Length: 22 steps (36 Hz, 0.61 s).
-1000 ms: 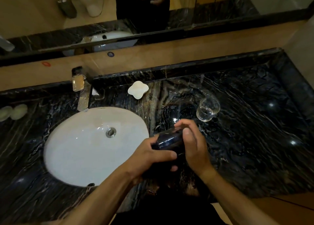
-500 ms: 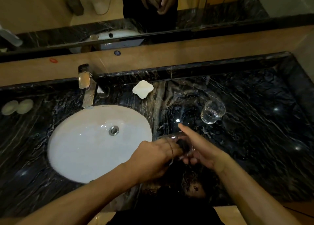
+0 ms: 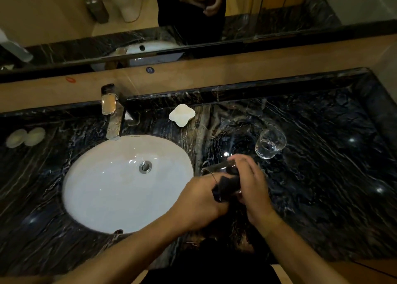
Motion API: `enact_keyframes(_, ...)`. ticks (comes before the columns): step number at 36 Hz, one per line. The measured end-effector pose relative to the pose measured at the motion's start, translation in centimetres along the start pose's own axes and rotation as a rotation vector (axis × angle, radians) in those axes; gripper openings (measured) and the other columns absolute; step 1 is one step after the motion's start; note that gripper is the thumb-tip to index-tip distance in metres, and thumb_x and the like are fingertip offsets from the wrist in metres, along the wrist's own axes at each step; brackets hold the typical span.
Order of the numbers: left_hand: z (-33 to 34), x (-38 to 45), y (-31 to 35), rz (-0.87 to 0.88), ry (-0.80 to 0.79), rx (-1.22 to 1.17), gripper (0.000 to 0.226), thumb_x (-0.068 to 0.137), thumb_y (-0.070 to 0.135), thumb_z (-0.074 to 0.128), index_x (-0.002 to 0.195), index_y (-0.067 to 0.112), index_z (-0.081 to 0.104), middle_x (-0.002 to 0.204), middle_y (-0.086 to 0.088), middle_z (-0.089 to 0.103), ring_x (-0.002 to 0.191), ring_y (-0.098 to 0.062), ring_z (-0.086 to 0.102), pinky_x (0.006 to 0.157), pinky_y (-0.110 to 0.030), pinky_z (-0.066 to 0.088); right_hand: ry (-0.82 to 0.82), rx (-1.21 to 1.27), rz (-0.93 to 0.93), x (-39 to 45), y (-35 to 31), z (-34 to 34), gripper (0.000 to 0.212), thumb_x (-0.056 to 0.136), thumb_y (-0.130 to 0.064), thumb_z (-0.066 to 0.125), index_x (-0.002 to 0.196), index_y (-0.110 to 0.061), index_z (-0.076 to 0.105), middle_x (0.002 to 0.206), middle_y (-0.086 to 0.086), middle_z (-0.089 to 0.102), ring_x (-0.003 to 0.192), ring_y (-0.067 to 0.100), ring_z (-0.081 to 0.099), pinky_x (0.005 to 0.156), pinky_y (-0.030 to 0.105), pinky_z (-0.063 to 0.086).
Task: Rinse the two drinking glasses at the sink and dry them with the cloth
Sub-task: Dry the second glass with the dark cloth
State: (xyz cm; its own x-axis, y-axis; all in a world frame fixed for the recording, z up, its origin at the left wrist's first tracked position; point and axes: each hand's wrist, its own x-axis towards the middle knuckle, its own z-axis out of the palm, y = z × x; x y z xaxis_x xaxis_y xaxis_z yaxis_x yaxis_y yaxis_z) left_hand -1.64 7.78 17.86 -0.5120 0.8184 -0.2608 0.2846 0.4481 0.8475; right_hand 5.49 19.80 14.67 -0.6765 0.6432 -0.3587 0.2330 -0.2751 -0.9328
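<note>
A clear drinking glass (image 3: 211,169) lies sideways between my hands over the dark marble counter (image 3: 322,176), just right of the sink. My right hand (image 3: 254,187) is wrapped around its body. My left hand (image 3: 199,200) is at its mouth, closed on a dark cloth (image 3: 228,184) that is stuffed into the glass. The second drinking glass (image 3: 270,144) lies tilted on the counter, a little beyond my right hand and apart from it. Much of the held glass is hidden by my fingers.
The white oval sink (image 3: 111,187) sits left of my hands with a chrome tap (image 3: 111,112) behind it, and no water is running. A white soap dish (image 3: 182,114) stands at the back. Two pale round pads (image 3: 25,136) lie far left. A mirror runs above.
The glass has been turned in my hands and the cloth now sits inside it. My right hand has closed around the glass again after being stretched flat half a second ago.
</note>
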Motion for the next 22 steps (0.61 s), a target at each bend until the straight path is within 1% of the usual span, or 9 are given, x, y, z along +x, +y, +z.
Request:
enact_keyframes(2, 0.0, -0.1, -1.4, 0.258, 0.023, 0.462, 0.046, 0.079, 0.027, 0.069, 0.122, 0.040, 0.060, 0.118, 0.016, 0.070, 0.106, -0.010, 0.067, 0.075, -0.034, 0.059, -0.145, -0.049, 0.276, 0.4, -0.8, -0.6, 0.032, 0.094, -0.047, 0.054, 0.092, -0.019, 0.069, 0.077, -0.002, 0.065, 0.066, 0.015, 0.059, 0.052, 0.023, 0.042)
enact_keyframes(4, -0.3, -0.3, -2.4, 0.461, -0.008, 0.728, 0.042, 0.086, 0.030, 0.058, 0.127, 0.038, 0.056, 0.126, 0.014, 0.066, 0.115, -0.013, 0.064, 0.061, -0.033, 0.059, -0.267, -0.148, 0.441, 1.1, -1.0, -1.1, 0.040, 0.097, -0.051, 0.051, 0.093, -0.016, 0.068, 0.062, -0.002, 0.057, 0.045, 0.011, 0.047, 0.038, 0.015, 0.027)
enact_keyframes(7, -0.7, -0.5, -3.7, 0.630, -0.096, 0.907, 0.039, 0.092, 0.024, 0.046, 0.131, 0.029, 0.053, 0.131, 0.008, 0.065, 0.121, -0.017, 0.062, 0.051, -0.031, 0.056, -0.391, -0.264, 0.515, 1.6, -0.8, -1.6, 0.046, 0.097, -0.058, 0.048, 0.079, -0.020, 0.065, 0.048, -0.004, 0.051, 0.037, 0.011, 0.042, 0.038, 0.013, 0.020)
enact_keyframes(9, -0.9, -0.4, -3.6, 0.535, -0.101, 0.864, 0.040, 0.088, 0.028, 0.051, 0.128, 0.035, 0.053, 0.127, 0.012, 0.066, 0.116, -0.014, 0.064, 0.054, -0.030, 0.057, -0.443, -0.276, 0.510, 1.6, -0.6, -1.7, 0.052, 0.095, -0.065, 0.044, 0.077, -0.021, 0.065, 0.049, -0.003, 0.052, 0.039, 0.011, 0.043, 0.039, 0.016, 0.023)
enact_keyframes(12, -1.3, -0.1, -1.5, 0.093, -0.106, 0.346, 0.042, 0.079, 0.024, 0.070, 0.117, 0.038, 0.063, 0.105, 0.012, 0.074, 0.090, -0.010, 0.070, 0.072, -0.032, 0.059, -0.419, -0.100, 0.301, 1.2, 0.5, -1.6, 0.048, 0.096, -0.063, 0.045, 0.097, -0.022, 0.071, 0.076, -0.001, 0.067, 0.058, 0.011, 0.057, 0.043, 0.024, 0.034)
enact_keyframes(15, -2.2, 0.5, 0.6, -0.355, -0.153, -0.483, 0.035, 0.080, -0.008, 0.071, 0.103, 0.018, 0.071, 0.077, 0.001, 0.074, 0.061, -0.016, 0.068, 0.057, -0.029, 0.057, -0.326, 0.059, -0.007, 0.6, 1.8, -1.5, 0.036, 0.097, -0.046, 0.043, 0.118, -0.030, 0.066, 0.111, 0.001, 0.070, 0.096, 0.014, 0.066, 0.072, 0.022, 0.052)
enact_keyframes(17, -2.8, 0.4, 1.3, -0.517, -0.197, -0.829, 0.035, 0.081, -0.012, 0.070, 0.109, 0.008, 0.070, 0.090, -0.010, 0.075, 0.071, -0.021, 0.073, 0.055, -0.032, 0.059, -0.287, 0.070, -0.207, 0.2, 2.3, -1.5, 0.038, 0.097, -0.042, 0.043, 0.126, -0.026, 0.060, 0.114, 0.003, 0.068, 0.105, 0.018, 0.066, 0.086, 0.025, 0.052)
enact_keyframes(19, -2.9, 0.4, 1.4, -0.582, -0.225, -1.010, 0.038, 0.078, -0.009, 0.070, 0.112, 0.009, 0.071, 0.105, -0.014, 0.075, 0.087, -0.024, 0.074, 0.062, -0.037, 0.062, -0.222, 0.030, -0.335, 0.0, 2.3, -1.3, 0.039, 0.094, -0.042, 0.042, 0.125, -0.024, 0.058, 0.109, -0.005, 0.068, 0.100, 0.014, 0.066, 0.086, 0.022, 0.052)
enact_keyframes(22, -2.3, 0.4, 1.6, -0.566, -0.191, -0.962, 0.043, 0.073, -0.009, 0.073, 0.112, 0.009, 0.070, 0.101, -0.014, 0.074, 0.083, -0.025, 0.073, 0.068, -0.041, 0.062, -0.098, -0.015, -0.377, 0.0, 1.8, -0.8, 0.033, 0.092, -0.042, 0.039, 0.107, -0.022, 0.060, 0.096, -0.019, 0.067, 0.085, -0.002, 0.062, 0.073, 0.013, 0.048)
